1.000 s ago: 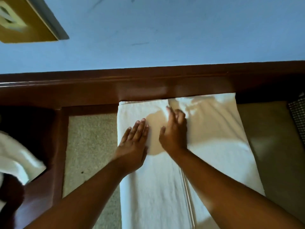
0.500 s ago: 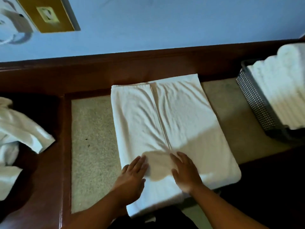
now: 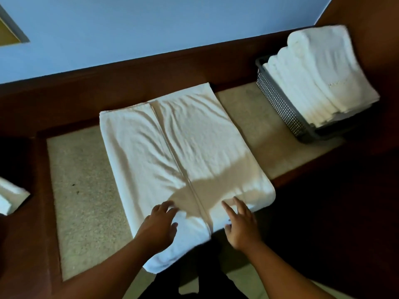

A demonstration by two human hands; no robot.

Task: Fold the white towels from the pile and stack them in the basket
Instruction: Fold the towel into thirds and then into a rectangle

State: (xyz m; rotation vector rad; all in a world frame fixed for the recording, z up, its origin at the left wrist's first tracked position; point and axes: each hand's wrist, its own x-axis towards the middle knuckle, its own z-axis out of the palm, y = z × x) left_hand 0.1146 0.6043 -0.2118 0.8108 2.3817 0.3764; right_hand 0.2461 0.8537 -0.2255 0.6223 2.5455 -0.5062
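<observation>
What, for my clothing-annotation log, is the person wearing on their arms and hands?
Nothing that shows. The left hand and right hand are bare, with no gloves, rings or watch visible; the left forearm and right forearm are bare down to the frame's edge, so no sleeve appears.

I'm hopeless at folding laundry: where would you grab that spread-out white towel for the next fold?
Take the towel by its near end, gripping either side of the middle seam, coming from the front. That end hangs over the bench edge, so it can probably be pinched from beneath; the rest lies flat.
</observation>
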